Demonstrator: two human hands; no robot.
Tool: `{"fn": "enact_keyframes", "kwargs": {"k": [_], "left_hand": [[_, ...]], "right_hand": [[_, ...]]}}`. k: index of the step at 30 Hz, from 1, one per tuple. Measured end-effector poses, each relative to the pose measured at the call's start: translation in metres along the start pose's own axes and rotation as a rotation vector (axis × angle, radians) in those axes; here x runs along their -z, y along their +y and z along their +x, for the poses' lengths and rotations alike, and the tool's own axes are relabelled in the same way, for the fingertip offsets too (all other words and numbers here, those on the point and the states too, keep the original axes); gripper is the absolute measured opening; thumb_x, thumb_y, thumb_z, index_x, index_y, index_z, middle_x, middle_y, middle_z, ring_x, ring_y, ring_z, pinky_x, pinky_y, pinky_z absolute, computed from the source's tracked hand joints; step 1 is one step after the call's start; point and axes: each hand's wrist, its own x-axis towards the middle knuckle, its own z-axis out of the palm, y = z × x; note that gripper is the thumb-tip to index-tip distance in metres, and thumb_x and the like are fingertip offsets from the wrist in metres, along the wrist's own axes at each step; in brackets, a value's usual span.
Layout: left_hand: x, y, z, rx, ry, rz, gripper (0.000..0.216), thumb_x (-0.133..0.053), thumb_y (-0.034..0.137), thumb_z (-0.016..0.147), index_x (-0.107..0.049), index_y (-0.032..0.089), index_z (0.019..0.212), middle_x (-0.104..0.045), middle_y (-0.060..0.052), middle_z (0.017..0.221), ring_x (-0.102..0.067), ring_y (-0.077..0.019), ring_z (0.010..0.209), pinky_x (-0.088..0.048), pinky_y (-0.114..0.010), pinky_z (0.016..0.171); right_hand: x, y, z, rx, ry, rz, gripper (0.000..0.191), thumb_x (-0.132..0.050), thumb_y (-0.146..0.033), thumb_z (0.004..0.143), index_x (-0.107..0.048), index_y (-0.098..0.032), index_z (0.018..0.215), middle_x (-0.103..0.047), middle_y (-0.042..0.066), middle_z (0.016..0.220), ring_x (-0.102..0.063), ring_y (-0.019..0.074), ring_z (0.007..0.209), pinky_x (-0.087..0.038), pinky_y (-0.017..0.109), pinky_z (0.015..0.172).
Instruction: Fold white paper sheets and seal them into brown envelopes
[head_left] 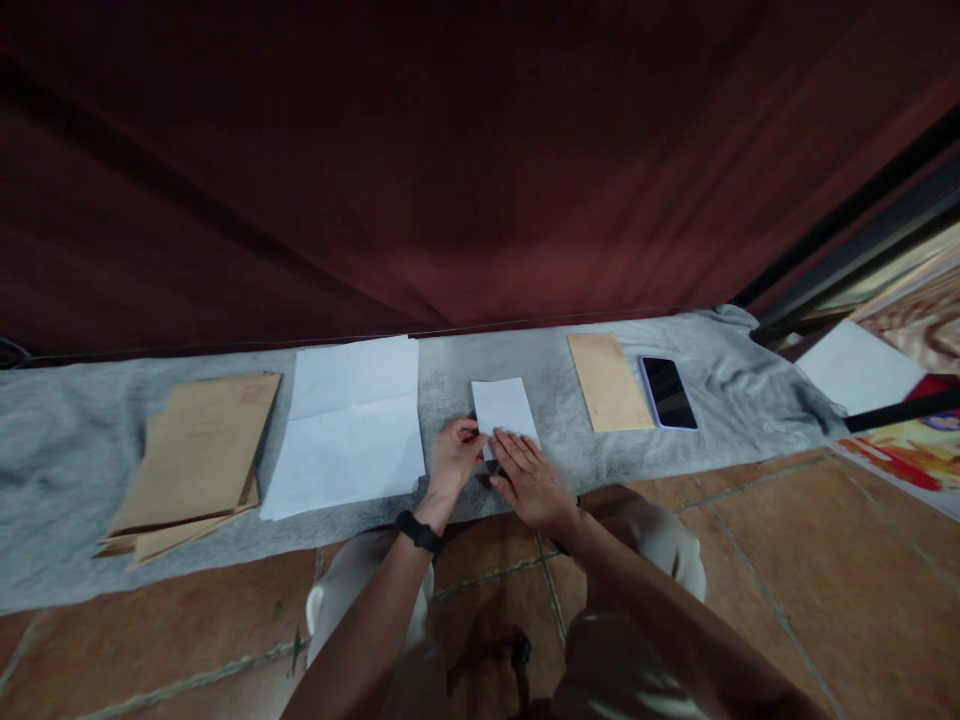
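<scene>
A small folded white paper (pixel 504 407) lies on a grey cloth (pixel 67 440) spread along the floor. My left hand (pixel 452 458), with a black wristband, pinches the paper's lower left edge with curled fingers. My right hand (pixel 529 478) lies flat on the paper's lower right corner, fingers stretched out and pressing down. Something small and dark shows between the two hands, too hidden to name.
On the cloth: a stack of brown envelopes (pixel 196 455) at left, unfolded white sheets (pixel 349 425) beside it, one brown envelope (pixel 607 381) and a black phone (pixel 668 392) at right. A dark red curtain (pixel 450 160) hangs behind. Terracotta floor tiles (pixel 787 580) lie in front.
</scene>
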Motion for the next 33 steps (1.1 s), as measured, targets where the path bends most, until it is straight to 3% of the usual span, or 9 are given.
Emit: {"fn": "enact_keyframes", "kwargs": {"k": [9, 19, 23, 27, 30, 33], "left_hand": [[-0.001, 0.001, 0.001, 0.010, 0.013, 0.096, 0.032, -0.073, 0.012, 0.071, -0.070, 0.015, 0.103, -0.064, 0.005, 0.059, -0.059, -0.0104, 0.045, -0.046, -0.020, 0.044], [0.002, 0.003, 0.004, 0.083, -0.005, -0.037, 0.035, -0.086, 0.019, 0.060, -0.071, 0.014, 0.091, -0.066, 0.002, 0.065, -0.062, -0.0125, 0.052, -0.051, -0.023, 0.050], [0.008, 0.005, -0.002, 0.085, -0.034, -0.126, 0.035, -0.087, 0.027, 0.057, -0.070, 0.015, 0.085, -0.070, -0.002, 0.073, -0.065, -0.0144, 0.060, -0.054, -0.025, 0.056], [0.009, 0.008, -0.007, 0.106, -0.055, -0.245, 0.036, -0.088, 0.027, 0.051, -0.068, 0.016, 0.079, -0.069, -0.001, 0.072, -0.065, -0.0144, 0.061, -0.056, -0.027, 0.059], [0.005, 0.009, -0.009, 0.107, -0.048, -0.339, 0.036, -0.088, 0.025, 0.049, -0.065, 0.016, 0.075, -0.069, 0.000, 0.074, -0.065, -0.0140, 0.064, -0.056, -0.027, 0.061], [0.000, 0.009, -0.012, 0.100, -0.051, -0.378, 0.035, -0.088, 0.025, 0.050, -0.062, 0.017, 0.073, -0.068, 0.001, 0.074, -0.065, -0.0136, 0.065, -0.056, -0.027, 0.062]], "right_hand": [[0.005, 0.014, -0.020, -0.037, 0.017, -0.102, 0.064, -0.046, -0.039, 0.102, -0.032, -0.014, 0.158, -0.036, 0.015, 0.161, -0.035, 0.0284, 0.149, -0.028, 0.051, 0.124], [0.012, 0.024, -0.018, -0.100, 0.099, -0.080, 0.057, -0.044, -0.036, 0.102, -0.039, -0.012, 0.154, -0.043, 0.017, 0.157, -0.037, 0.0317, 0.147, -0.031, 0.055, 0.121], [0.010, 0.018, -0.009, -0.185, 0.201, 0.121, 0.059, -0.042, -0.039, 0.103, -0.033, -0.017, 0.157, -0.038, 0.016, 0.159, -0.035, 0.0287, 0.148, -0.036, 0.053, 0.119], [0.005, 0.023, 0.000, -0.444, 0.355, 0.385, 0.065, -0.045, -0.048, 0.100, -0.034, -0.017, 0.156, -0.038, 0.017, 0.158, -0.041, 0.0287, 0.144, -0.040, 0.050, 0.116], [0.004, 0.033, 0.009, -0.660, 0.449, 0.671, 0.071, -0.054, -0.055, 0.092, -0.041, -0.016, 0.150, -0.052, 0.018, 0.145, -0.059, 0.0277, 0.124, -0.050, 0.046, 0.105], [0.009, 0.038, 0.017, -0.823, 0.494, 0.996, 0.071, -0.067, -0.057, 0.079, -0.054, -0.016, 0.137, -0.070, 0.012, 0.114, -0.068, 0.0251, 0.099, -0.057, 0.043, 0.090]]}}
